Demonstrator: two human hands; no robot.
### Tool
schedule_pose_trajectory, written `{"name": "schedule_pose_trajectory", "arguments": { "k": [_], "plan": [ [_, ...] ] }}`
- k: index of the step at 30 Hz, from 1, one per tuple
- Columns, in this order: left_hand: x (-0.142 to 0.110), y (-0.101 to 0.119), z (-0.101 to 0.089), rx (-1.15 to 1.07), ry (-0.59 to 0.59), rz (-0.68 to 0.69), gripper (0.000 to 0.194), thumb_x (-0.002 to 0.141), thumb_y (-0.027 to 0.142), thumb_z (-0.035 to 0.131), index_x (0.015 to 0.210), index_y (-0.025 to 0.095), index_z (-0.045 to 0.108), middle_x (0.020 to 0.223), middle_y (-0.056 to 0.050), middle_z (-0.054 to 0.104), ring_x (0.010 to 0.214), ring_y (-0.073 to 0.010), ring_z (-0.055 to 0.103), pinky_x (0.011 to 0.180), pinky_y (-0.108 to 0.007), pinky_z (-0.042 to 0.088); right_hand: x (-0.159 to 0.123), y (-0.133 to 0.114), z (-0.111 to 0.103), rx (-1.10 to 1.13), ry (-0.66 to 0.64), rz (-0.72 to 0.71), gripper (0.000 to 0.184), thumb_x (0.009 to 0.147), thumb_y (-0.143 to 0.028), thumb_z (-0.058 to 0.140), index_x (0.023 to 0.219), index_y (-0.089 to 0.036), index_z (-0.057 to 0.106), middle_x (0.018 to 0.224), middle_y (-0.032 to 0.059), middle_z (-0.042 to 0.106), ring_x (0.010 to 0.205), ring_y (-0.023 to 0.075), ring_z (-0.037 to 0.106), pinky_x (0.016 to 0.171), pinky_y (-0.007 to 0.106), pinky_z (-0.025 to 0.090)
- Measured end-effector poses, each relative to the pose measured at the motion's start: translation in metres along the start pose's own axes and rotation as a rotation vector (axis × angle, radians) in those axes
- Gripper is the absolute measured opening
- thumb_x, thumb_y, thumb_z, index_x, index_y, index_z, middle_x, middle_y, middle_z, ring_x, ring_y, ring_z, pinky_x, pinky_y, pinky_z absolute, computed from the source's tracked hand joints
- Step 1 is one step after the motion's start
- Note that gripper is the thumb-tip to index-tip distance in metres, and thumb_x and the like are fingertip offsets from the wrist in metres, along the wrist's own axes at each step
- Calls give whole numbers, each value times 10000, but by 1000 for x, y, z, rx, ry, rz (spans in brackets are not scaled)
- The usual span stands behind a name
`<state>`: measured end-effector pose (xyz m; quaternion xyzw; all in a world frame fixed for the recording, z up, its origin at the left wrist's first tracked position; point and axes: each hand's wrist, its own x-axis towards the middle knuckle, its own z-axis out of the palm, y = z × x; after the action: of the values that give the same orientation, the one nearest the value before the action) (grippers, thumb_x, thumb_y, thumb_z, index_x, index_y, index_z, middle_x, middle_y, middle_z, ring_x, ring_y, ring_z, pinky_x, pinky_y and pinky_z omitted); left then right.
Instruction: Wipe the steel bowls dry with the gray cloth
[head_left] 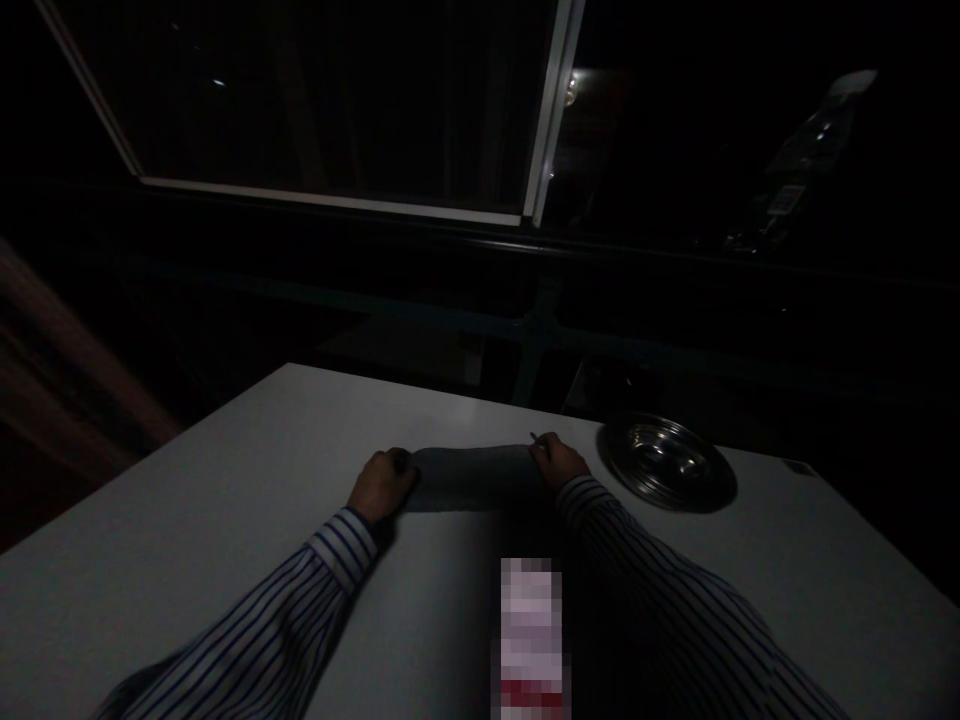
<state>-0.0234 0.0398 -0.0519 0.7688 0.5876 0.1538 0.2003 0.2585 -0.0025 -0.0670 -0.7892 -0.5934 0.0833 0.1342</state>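
Note:
A grey rectangular piece of what looks like cloth (474, 480) is stretched between my two hands, just above or on the white table (225, 500). Its left end is gripped by my left hand (382, 484), fingers closed over the edge. At the upper right corner, my right hand (559, 461) pinches the cloth. A small thin light tip (533, 436) pokes out by the right fingers; dim light hides what it is. Striped sleeves cover both forearms.
A shiny round metal dish (667, 462) stands right of my right hand. A clear plastic bottle (806, 165) leans in the dark beyond the table. Behind is a dark window with a pale frame (330, 200). A blurred-out patch (531, 630) covers something in front.

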Motion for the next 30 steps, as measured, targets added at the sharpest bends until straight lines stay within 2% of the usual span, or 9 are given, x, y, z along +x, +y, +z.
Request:
{"name": "schedule_pose_trajectory", "arguments": {
  "k": [4,7,11,15,17,19,22,25,30],
  "plan": [
    [13,0,1,22,-27,-61,390,779,416,394,851,119,636,904,-142,659,846,-228,605,699,-277,421,-21,-1,10,-190,159,-339,352,854,-287,368,1158,-153,485,1192,134,518,1078,227,480,847,349,385],
    [24,0,2,11,-47,-105,348,757,392,436,799,120,650,885,-143,664,835,-229,610,673,-271,420,-32,0,25,-286,147,-568,361,866,-249,337,1180,-156,488,1252,132,477,1155,227,423,910,397,350],
    [27,2,0,-29,-105,-119,270,727,313,467,752,128,662,793,-96,676,748,-181,621,612,-229,417,-30,7,36,-371,55,-590,389,878,-241,310,1242,-186,434,1298,120,433,1190,242,392,943,488,309],
    [20,3,-3,-45,-150,-94,262,726,292,452,702,127,655,646,-52,652,638,-152,606,547,-213,404,-18,17,33,-411,-6,-630,392,879,-248,321,1260,-216,409,1329,100,396,1223,253,346,949,544,273],
    [12,4,-4,-27,-144,-98,267,734,293,446,739,119,648,680,-65,652,662,-166,606,569,-229,412,-12,23,30,-429,-26,-651,402,875,-252,333,1270,-208,396,1335,113,382,1234,258,327,939,540,287],
    [1,7,-3,26,-55,-85,321,765,323,420,866,103,631,821,-110,652,778,-205,602,664,-275,431,-7,28,29,-437,-63,-672,422,869,-266,342,1282,-188,380,1339,132,371,1233,266,327,932,525,305],
    [-19,14,8,185,217,157,467,812,395,372,1128,81,511,1123,-177,551,1038,-256,506,857,-366,392,-1,33,31,-426,-96,-705,454,865,-283,344,1308,-183,339,1350,135,352,1229,265,335,935,498,322],
    [-37,17,28,328,241,513,531,830,430,348,1274,139,379,1319,-151,403,1213,-265,352,954,-436,316,0,35,35,-433,-86,-704,475,866,-307,342,1323,-180,311,1352,138,348,1236,273,322,939,516,313],
    [-48,2,52,503,230,559,568,822,499,321,1243,137,443,1281,-181,446,1199,-319,370,932,-537,294,-2,37,34,-485,-97,-689,466,870,-304,336,1316,-169,322,1360,138,327,1245,274,306,935,553,296]
  ]
}}
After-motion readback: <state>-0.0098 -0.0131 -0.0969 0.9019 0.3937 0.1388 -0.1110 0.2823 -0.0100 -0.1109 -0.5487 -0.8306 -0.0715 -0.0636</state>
